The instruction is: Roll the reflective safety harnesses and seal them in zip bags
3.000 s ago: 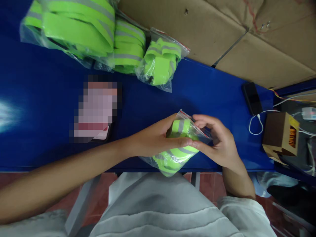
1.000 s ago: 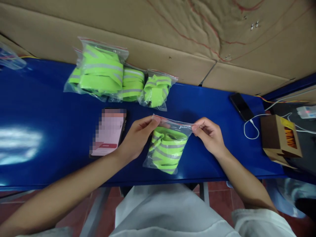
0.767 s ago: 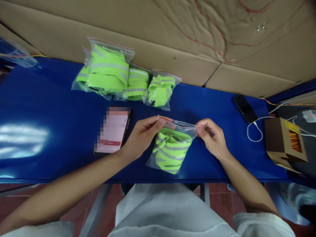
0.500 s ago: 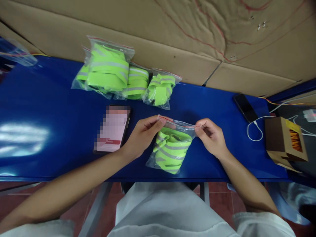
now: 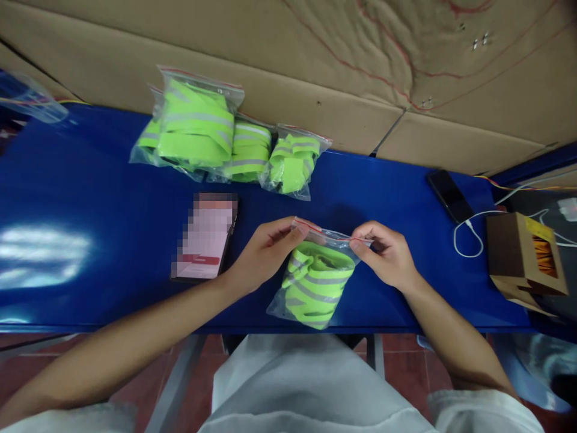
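Note:
A clear plastic bag [image 5: 278,302] with a red line along its top edge holds a folded neon-green strap [image 5: 318,288] with grey stripes. My left hand [image 5: 268,251] pinches the top left corner of this bag between thumb and fingers. At the top right of the same edge, my right hand [image 5: 386,252] grips the plastic with thumb and forefinger. The bag's top edge is stretched between both hands, and its lower part hangs towards the front edge of the blue table [image 5: 383,310].
Several bagged green straps [image 5: 196,129] lie along the cardboard [image 5: 270,54] at the back. A phone with a lit screen [image 5: 205,237] is left of my hands. At the right are a dark phone [image 5: 449,195] on a white cable and a brown box [image 5: 525,255].
Both hands and the bag have shifted slightly towards me. My right hand has moved a little inward along the bag's top edge, and some edge now sticks out past its fingers.

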Action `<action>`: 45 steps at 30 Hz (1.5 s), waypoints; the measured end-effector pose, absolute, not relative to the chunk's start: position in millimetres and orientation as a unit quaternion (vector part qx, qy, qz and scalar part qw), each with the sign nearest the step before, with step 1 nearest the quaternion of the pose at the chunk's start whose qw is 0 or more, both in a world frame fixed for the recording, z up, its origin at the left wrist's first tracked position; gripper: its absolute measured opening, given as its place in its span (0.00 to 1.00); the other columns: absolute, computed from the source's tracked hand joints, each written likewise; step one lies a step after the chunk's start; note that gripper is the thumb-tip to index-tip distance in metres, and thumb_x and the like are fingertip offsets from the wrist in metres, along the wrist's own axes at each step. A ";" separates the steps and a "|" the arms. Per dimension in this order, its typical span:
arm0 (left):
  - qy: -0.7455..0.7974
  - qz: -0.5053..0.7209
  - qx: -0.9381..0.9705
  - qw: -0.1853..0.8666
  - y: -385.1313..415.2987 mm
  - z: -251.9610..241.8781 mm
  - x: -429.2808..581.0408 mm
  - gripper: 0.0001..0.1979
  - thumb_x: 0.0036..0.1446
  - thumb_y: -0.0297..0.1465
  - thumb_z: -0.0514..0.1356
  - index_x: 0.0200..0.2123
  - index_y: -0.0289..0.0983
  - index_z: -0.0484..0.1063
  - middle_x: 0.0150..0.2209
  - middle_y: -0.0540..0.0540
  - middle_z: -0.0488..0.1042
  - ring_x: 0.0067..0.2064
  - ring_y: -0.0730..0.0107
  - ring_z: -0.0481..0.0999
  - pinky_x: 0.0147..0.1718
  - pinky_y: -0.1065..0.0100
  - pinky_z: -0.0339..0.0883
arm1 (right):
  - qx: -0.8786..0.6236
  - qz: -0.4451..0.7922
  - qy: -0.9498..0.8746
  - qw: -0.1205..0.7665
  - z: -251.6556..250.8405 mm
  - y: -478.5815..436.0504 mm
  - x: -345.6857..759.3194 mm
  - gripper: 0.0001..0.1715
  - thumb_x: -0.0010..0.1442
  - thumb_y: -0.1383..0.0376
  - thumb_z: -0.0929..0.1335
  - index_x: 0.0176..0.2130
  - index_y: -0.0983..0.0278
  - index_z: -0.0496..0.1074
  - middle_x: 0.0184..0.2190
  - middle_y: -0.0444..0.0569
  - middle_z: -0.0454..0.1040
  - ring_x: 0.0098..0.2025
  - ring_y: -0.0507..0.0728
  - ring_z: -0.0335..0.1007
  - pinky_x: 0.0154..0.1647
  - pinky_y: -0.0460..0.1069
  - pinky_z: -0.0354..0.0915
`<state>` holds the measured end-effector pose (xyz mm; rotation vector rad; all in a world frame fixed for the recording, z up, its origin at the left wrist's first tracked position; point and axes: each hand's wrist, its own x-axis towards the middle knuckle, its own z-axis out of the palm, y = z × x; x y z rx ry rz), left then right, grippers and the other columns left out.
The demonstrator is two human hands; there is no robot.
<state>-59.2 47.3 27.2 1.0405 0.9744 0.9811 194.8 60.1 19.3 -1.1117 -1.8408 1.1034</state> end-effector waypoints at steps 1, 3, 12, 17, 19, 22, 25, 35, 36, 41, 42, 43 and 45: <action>0.430 0.431 0.456 0.649 47.3 27.2 -59.5 0.13 0.66 0.40 0.63 0.40 0.38 0.83 0.39 0.45 0.85 0.44 0.67 0.83 0.48 0.71 0.74 | -0.430 0.426 -0.715 0.350 19.8 59.9 194.8 0.04 0.68 0.64 0.71 0.39 0.61 0.74 0.31 0.42 0.76 0.30 0.49 0.70 0.31 0.44 0.64; 0.432 0.427 0.465 0.644 47.0 27.6 -60.0 0.13 0.66 0.40 0.64 0.40 0.37 0.83 0.40 0.45 0.85 0.45 0.67 0.83 0.49 0.71 0.73 | -0.427 0.423 -0.724 0.337 21.0 59.5 194.7 0.03 0.68 0.63 0.71 0.40 0.61 0.75 0.32 0.43 0.77 0.32 0.49 0.71 0.32 0.45 0.65; 0.460 0.386 0.505 0.620 44.3 28.7 -59.5 0.14 0.66 0.41 0.63 0.42 0.37 0.83 0.41 0.45 0.85 0.44 0.64 0.82 0.46 0.69 0.72 | -0.430 0.424 -0.737 0.304 26.3 58.3 191.5 0.05 0.68 0.63 0.71 0.38 0.61 0.74 0.30 0.42 0.76 0.29 0.48 0.69 0.29 0.44 0.62; 0.466 0.375 0.510 0.618 43.7 24.3 -59.6 0.15 0.66 0.42 0.62 0.42 0.36 0.82 0.42 0.45 0.84 0.44 0.66 0.81 0.46 0.70 0.70 | -0.433 0.431 -0.736 0.292 26.7 57.7 190.1 0.06 0.67 0.62 0.71 0.38 0.62 0.74 0.30 0.42 0.76 0.29 0.48 0.69 0.29 0.43 0.62; 0.459 0.371 0.514 0.623 43.4 22.7 -59.8 0.16 0.66 0.42 0.62 0.42 0.36 0.82 0.42 0.45 0.84 0.44 0.66 0.80 0.45 0.71 0.70 | -0.436 0.441 -0.731 0.285 26.3 57.2 189.9 0.06 0.67 0.62 0.71 0.38 0.62 0.74 0.30 0.42 0.76 0.29 0.48 0.69 0.29 0.43 0.62; 0.452 0.361 0.521 0.627 42.5 19.7 -59.5 0.16 0.67 0.42 0.62 0.43 0.36 0.82 0.41 0.45 0.84 0.42 0.68 0.80 0.41 0.72 0.69 | -0.434 0.444 -0.733 0.277 26.1 56.8 189.8 0.06 0.67 0.62 0.72 0.38 0.62 0.74 0.30 0.41 0.76 0.29 0.47 0.70 0.30 0.42 0.63; 0.441 0.361 0.526 0.631 42.5 16.9 -57.8 0.16 0.67 0.42 0.61 0.44 0.37 0.82 0.42 0.46 0.84 0.43 0.68 0.81 0.43 0.73 0.70 | -0.424 0.449 -0.739 0.271 26.8 56.7 189.5 0.05 0.68 0.63 0.71 0.39 0.62 0.75 0.32 0.42 0.77 0.32 0.48 0.72 0.33 0.42 0.65; 0.571 0.314 0.749 0.119 31.0 38.8 -108.5 0.25 0.63 0.38 0.65 0.63 0.45 0.73 0.66 0.43 0.71 0.68 0.46 0.68 0.70 0.49 0.56 | -0.462 0.462 -0.714 0.253 12.9 62.2 189.1 0.10 0.68 0.58 0.71 0.38 0.62 0.75 0.31 0.44 0.78 0.32 0.50 0.73 0.33 0.45 0.66; 0.586 0.301 0.749 0.065 25.2 39.4 -120.4 0.27 0.62 0.38 0.66 0.64 0.45 0.72 0.69 0.43 0.67 0.69 0.43 0.66 0.70 0.46 0.55 | -0.465 0.464 -0.711 0.252 11.1 63.1 189.3 0.11 0.68 0.57 0.71 0.38 0.62 0.75 0.31 0.44 0.78 0.32 0.50 0.73 0.33 0.45 0.66; 0.672 0.224 0.705 -0.010 3.6 21.4 -161.1 0.26 0.63 0.42 0.65 0.63 0.44 0.74 0.76 0.46 0.51 0.73 0.29 0.54 0.69 0.32 0.50 | -0.466 0.468 -0.709 0.245 8.7 64.9 189.0 0.12 0.68 0.56 0.71 0.38 0.62 0.76 0.32 0.45 0.78 0.33 0.51 0.73 0.35 0.45 0.66; 0.684 0.207 0.700 0.001 2.3 16.9 -164.3 0.24 0.64 0.42 0.63 0.62 0.46 0.75 0.76 0.48 0.50 0.73 0.29 0.54 0.68 0.31 0.49 | -0.467 0.469 -0.709 0.244 8.9 64.8 188.8 0.12 0.68 0.56 0.71 0.38 0.62 0.75 0.32 0.45 0.78 0.33 0.51 0.73 0.35 0.45 0.66; 0.690 0.190 0.698 0.013 1.8 13.6 -166.3 0.22 0.66 0.43 0.61 0.61 0.47 0.75 0.76 0.50 0.50 0.74 0.31 0.54 0.68 0.31 0.49 | -0.468 0.469 -0.708 0.244 9.1 64.7 188.5 0.12 0.68 0.56 0.71 0.38 0.62 0.75 0.33 0.45 0.78 0.33 0.51 0.73 0.35 0.45 0.66; 0.696 0.163 0.698 0.026 2.0 11.8 -167.4 0.21 0.67 0.43 0.60 0.61 0.50 0.75 0.76 0.52 0.50 0.74 0.33 0.54 0.68 0.31 0.47 | -0.470 0.471 -0.706 0.244 9.7 64.5 188.1 0.12 0.68 0.56 0.71 0.38 0.62 0.75 0.33 0.45 0.78 0.34 0.51 0.73 0.35 0.45 0.66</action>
